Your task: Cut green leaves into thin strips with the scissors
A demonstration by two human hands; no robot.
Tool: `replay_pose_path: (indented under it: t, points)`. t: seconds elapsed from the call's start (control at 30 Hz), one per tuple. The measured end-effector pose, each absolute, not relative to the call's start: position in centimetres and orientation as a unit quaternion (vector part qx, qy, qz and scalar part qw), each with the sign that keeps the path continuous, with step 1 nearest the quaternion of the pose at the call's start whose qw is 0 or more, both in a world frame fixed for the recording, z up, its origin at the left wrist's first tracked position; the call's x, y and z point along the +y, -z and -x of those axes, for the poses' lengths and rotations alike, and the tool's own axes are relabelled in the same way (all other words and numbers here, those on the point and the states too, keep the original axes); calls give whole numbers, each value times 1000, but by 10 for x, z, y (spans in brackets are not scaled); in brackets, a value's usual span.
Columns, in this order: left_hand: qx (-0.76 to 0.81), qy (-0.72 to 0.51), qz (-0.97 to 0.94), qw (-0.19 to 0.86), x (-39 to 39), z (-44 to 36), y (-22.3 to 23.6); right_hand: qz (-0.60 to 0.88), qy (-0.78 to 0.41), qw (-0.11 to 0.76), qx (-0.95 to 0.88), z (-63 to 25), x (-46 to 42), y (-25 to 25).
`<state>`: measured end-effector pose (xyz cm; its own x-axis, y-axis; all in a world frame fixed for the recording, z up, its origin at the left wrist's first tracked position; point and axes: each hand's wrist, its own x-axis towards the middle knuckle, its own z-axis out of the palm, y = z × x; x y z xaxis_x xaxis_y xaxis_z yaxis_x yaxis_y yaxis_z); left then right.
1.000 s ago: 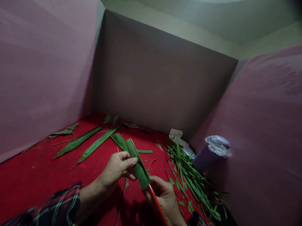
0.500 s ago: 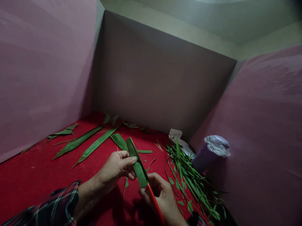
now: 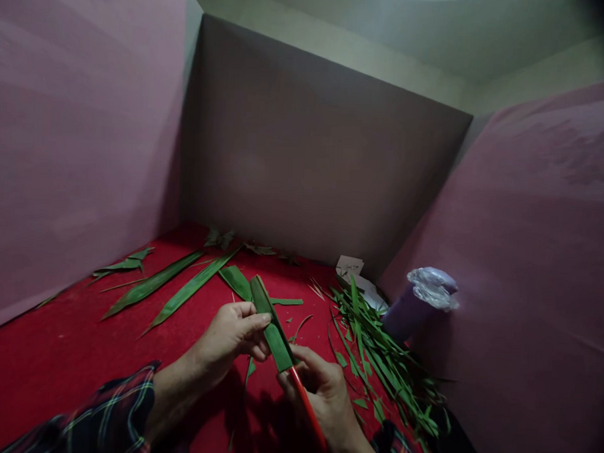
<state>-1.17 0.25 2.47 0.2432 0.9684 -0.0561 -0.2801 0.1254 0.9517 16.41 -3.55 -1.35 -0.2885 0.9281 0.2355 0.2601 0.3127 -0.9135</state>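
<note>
My left hand (image 3: 235, 330) is closed, with thumb and fingers pinching a flat green leaf strip (image 3: 278, 346). The strip slants from upper left down toward my other hand, and its lower end looks cut straight. My right hand (image 3: 325, 388) is closed around a slim tool with a long red handle (image 3: 307, 407). The front of this tool runs along the strip's right edge and is mostly hidden, so its kind cannot be made out. Right fingertips are close to the strip's lower end; whether they touch it is unclear. Beyond the strip lies another wide leaf piece (image 3: 235, 282).
Long pointed leaves (image 3: 194, 290) lie on the red cloth (image 3: 66, 356) at left. A heap of narrow leaf strips (image 3: 386, 357) covers the right side, near a purple cylinder (image 3: 403, 314) with clear plastic on top. A white card (image 3: 349, 265) stands behind. Pink panels flank both sides.
The whole view has shifted very slightly. Both hands keep their holds on the leaf strip and the red-handled tool, with hardly any movement between them.
</note>
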Motion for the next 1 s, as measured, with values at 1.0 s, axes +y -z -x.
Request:
replay_pose_path:
  t: [1.0]
  points:
    - [377,-487,-451,646,3,12,-29,405,-486,459,-623,-162,-31,26]
